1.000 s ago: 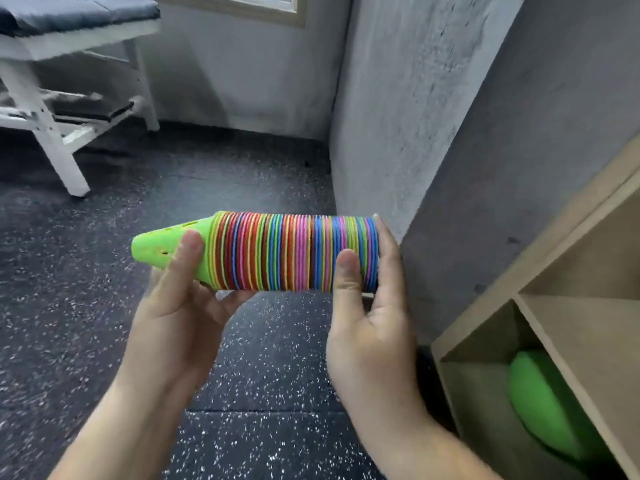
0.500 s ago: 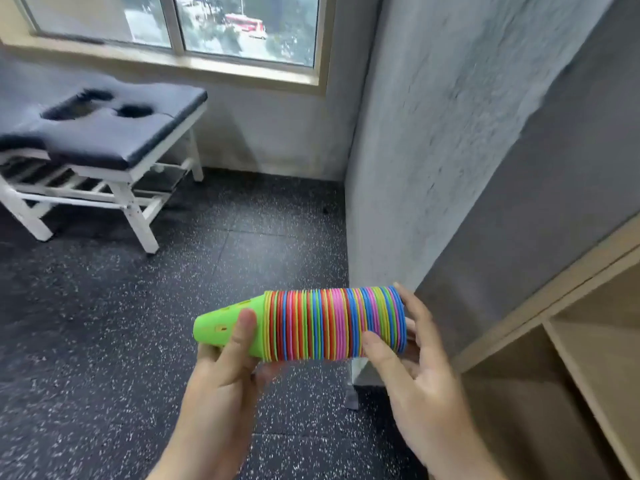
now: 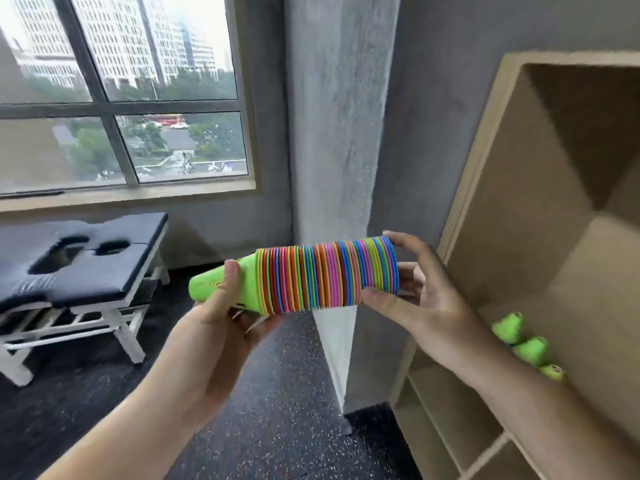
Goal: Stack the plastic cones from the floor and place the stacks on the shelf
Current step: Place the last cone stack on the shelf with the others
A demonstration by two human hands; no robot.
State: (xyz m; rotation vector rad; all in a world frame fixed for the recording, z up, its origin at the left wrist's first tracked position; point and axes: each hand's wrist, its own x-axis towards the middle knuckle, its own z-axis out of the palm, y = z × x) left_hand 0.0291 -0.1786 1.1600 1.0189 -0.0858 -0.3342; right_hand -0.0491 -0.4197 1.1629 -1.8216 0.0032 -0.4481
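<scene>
A long stack of plastic cones [image 3: 322,275], its rims striped in many colours and its tip bright green, lies sideways in the air between both hands. My left hand [image 3: 221,327] grips the green tip end from below, thumb over the top. My right hand [image 3: 415,299] holds the wide end, thumb under the rims and fingers curled around the base. The wooden shelf [image 3: 512,209] stands just to the right of the stack, its large upper compartment open towards me. Green cone tips [image 3: 523,344] of other stacks lie on that compartment's board, behind my right forearm.
A grey concrete pillar [image 3: 339,140] rises right behind the stack. A black massage table on white legs [image 3: 79,271] stands at the left under a window [image 3: 121,91]. The floor [image 3: 277,410] is dark speckled rubber. Lower shelf compartments [image 3: 450,417] show at the bottom right.
The view has tilted up from the floor towards the window and the shelf's upper compartment. Both hands have carried the stack upward and rightward, nearer the shelf.
</scene>
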